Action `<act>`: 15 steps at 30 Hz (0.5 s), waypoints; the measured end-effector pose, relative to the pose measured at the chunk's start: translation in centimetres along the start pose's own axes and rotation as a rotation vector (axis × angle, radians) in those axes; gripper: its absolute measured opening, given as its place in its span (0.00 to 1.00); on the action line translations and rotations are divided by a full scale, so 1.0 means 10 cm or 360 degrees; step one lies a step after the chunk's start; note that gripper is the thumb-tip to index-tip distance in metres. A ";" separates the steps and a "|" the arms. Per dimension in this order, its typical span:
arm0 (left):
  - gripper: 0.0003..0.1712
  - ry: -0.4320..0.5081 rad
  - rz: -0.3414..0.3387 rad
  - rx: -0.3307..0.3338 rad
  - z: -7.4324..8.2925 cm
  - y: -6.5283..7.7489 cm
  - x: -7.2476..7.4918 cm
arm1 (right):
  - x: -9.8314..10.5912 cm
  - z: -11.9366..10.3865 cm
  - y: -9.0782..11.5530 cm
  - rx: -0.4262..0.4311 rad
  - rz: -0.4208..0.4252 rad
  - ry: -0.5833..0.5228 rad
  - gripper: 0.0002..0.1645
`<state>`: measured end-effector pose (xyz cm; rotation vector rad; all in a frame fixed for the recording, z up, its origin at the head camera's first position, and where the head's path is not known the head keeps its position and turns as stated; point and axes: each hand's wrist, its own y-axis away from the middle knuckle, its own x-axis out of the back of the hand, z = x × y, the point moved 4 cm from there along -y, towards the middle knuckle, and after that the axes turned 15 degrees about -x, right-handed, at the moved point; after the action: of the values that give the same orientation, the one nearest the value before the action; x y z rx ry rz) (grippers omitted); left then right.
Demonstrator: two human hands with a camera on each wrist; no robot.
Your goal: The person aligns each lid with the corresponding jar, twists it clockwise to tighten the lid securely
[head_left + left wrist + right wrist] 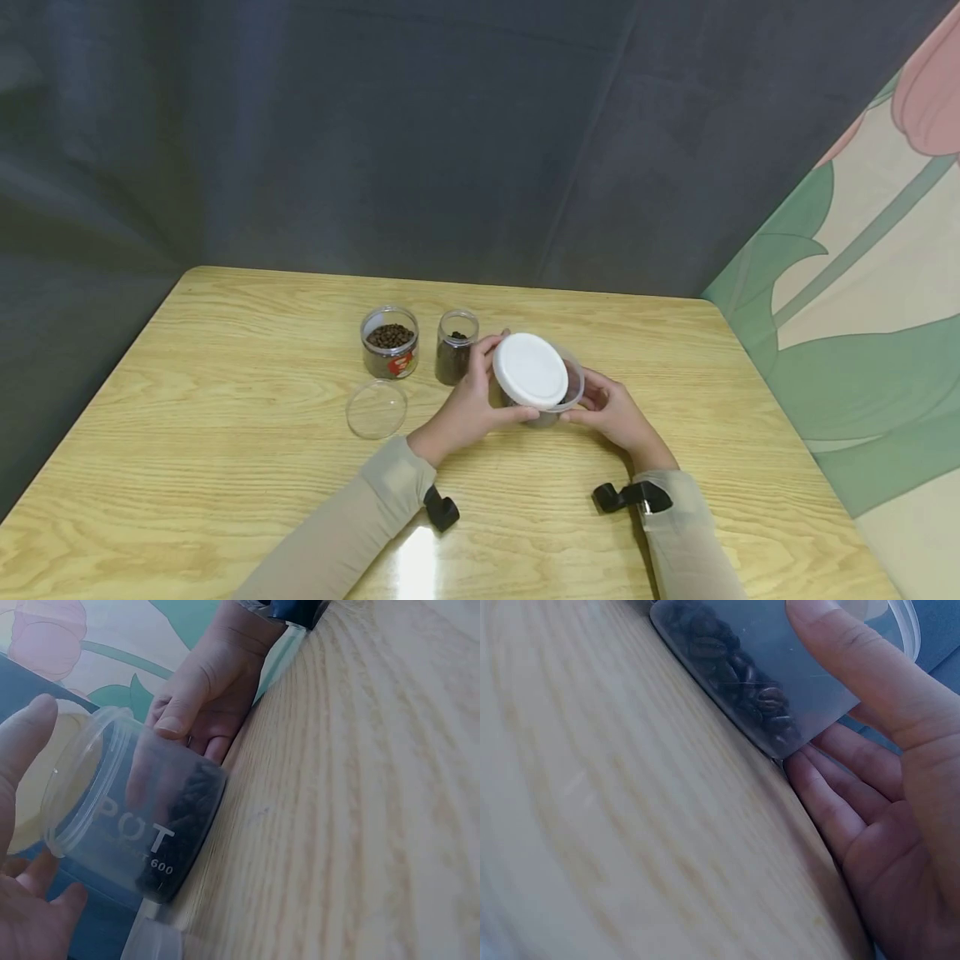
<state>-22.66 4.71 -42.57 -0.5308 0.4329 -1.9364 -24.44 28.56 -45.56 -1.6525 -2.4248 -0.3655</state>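
A round white lid (531, 369) is in my left hand (468, 404), thumb at its near edge and fingers at the far side. The lid is tilted and overlaps the mouth of a clear plastic jar (127, 817) in the head view. My right hand (617, 417) holds this jar from the right, thumb on its near wall and fingers round the far side. Dark coffee beans (727, 675) fill the lower part of the jar, which stands on the table. Its wall bears the white print "POT" and "600". In the left wrist view the jar's mouth shows uncovered, the lid beyond it.
Left of my hands stand an open jar of brown pellets (391, 342) with a red label and a narrower open glass jar (454, 354) with dark contents. A clear round lid (377, 409) lies on the wooden table (225, 450). Dark cloth (420, 142) hangs behind the table.
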 end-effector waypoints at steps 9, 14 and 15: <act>0.60 -0.0127 -0.0047 0.0100 -0.04 0.01 -0.01 | -0.01 0.03 0.01 0.0037 0.0017 -0.0034 0.46; 0.60 -0.0167 -0.0096 0.0114 -0.05 0.00 -0.02 | -0.02 0.02 0.00 0.0018 0.0050 0.0007 0.47; 0.60 -0.0176 -0.0103 0.0112 -0.05 -0.01 -0.02 | -0.02 0.02 0.00 0.0008 0.0054 0.0013 0.47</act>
<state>-22.91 5.00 -42.96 -0.6093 0.2790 -1.9656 -24.33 28.45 -45.82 -1.6846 -2.3868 -0.3599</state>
